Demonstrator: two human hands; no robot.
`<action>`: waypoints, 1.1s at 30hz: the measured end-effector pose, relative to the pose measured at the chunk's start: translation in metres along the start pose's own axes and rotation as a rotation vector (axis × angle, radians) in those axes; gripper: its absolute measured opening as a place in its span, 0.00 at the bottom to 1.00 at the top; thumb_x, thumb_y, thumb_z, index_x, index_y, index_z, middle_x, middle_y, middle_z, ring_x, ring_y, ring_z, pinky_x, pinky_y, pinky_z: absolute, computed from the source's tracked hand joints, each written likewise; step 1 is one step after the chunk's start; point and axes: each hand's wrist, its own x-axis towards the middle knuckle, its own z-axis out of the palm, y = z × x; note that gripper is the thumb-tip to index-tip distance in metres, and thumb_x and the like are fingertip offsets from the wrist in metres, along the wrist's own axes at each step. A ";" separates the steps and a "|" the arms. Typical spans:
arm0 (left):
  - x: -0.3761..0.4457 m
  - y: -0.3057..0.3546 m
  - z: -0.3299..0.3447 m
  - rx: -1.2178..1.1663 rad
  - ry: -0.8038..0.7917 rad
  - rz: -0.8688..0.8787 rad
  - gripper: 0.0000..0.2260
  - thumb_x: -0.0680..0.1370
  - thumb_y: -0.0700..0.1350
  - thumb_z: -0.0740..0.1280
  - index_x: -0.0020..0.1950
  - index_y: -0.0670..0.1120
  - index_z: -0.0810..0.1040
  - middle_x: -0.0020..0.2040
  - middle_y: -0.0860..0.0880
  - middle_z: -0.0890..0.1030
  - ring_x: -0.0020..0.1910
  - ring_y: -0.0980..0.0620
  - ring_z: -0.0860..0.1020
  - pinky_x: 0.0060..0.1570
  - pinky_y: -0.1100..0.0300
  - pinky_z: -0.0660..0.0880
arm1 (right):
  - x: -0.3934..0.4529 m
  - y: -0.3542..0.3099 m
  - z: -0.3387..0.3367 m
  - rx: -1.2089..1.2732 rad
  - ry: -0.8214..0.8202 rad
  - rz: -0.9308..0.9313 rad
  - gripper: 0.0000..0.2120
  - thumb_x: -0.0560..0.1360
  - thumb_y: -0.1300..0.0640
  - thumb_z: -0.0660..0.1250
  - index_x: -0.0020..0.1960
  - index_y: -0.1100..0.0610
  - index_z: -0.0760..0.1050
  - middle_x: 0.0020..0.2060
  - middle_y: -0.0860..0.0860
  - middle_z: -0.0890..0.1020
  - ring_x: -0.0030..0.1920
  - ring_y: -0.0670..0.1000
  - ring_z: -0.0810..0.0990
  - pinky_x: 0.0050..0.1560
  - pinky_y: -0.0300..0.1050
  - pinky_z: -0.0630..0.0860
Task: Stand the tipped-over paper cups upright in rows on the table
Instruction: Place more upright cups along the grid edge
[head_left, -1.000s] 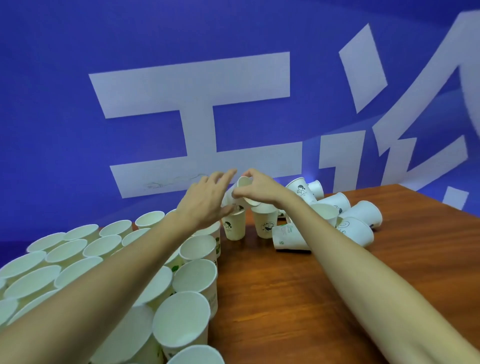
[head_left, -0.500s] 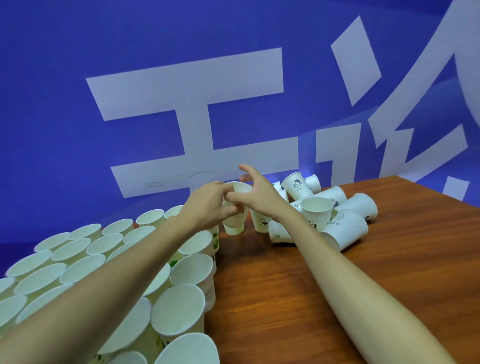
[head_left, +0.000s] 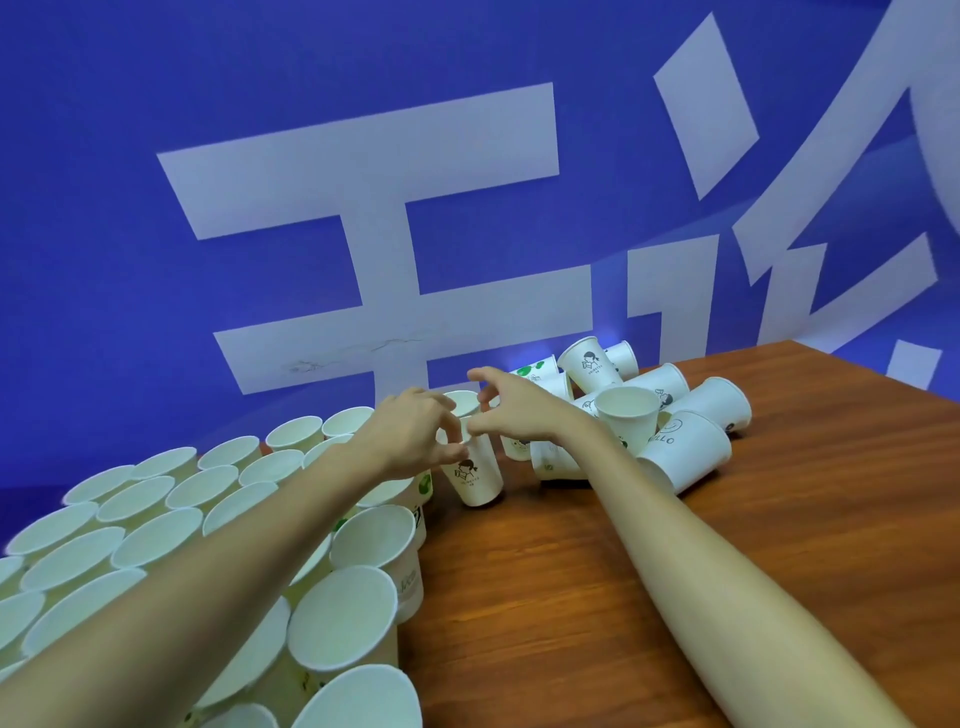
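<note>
Head view: wooden table (head_left: 675, 597) carries upright cup rows (head_left: 171, 514) at left and a tipped pile (head_left: 680, 415) far right. Left hand (head_left: 410, 436) pinches a girl-print cup (head_left: 475, 478), mouth up, base leaning right; right hand (head_left: 519, 410) hovers with fingers spread, touching its rim.

Upright cups (head_left: 218, 499) stand packed in rows on the left part of a table (head_left: 649, 571), running from the near edge back toward a wall (head_left: 156, 208). To their right, at the back of the table, a pile of tipped cups (head_left: 691, 447) lies against the wall. Between rows and pile stands one cup (head_left: 475, 475), with the left hand (head_left: 410, 436) and right hand (head_left: 519, 410) meeting at its rim. The near right of the table lies in front of the pile.
</note>
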 end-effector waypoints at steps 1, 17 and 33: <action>0.001 0.000 0.001 0.016 -0.004 0.006 0.12 0.76 0.58 0.67 0.53 0.53 0.83 0.70 0.53 0.72 0.69 0.52 0.67 0.65 0.51 0.69 | 0.000 0.002 -0.003 -0.002 0.037 0.006 0.33 0.73 0.55 0.69 0.76 0.50 0.61 0.60 0.51 0.74 0.51 0.49 0.76 0.45 0.39 0.72; 0.009 -0.001 0.013 0.227 0.010 0.101 0.13 0.78 0.55 0.64 0.58 0.52 0.82 0.65 0.51 0.77 0.65 0.51 0.70 0.60 0.55 0.68 | 0.004 0.035 -0.015 -0.401 0.249 0.220 0.25 0.71 0.54 0.67 0.68 0.47 0.72 0.65 0.53 0.73 0.66 0.59 0.67 0.60 0.49 0.64; 0.001 -0.004 0.003 0.145 0.031 0.036 0.16 0.79 0.57 0.63 0.63 0.53 0.76 0.66 0.51 0.76 0.65 0.51 0.71 0.62 0.53 0.68 | 0.005 0.030 -0.014 -0.396 0.463 0.115 0.13 0.72 0.61 0.65 0.53 0.52 0.83 0.46 0.53 0.84 0.54 0.56 0.77 0.48 0.47 0.76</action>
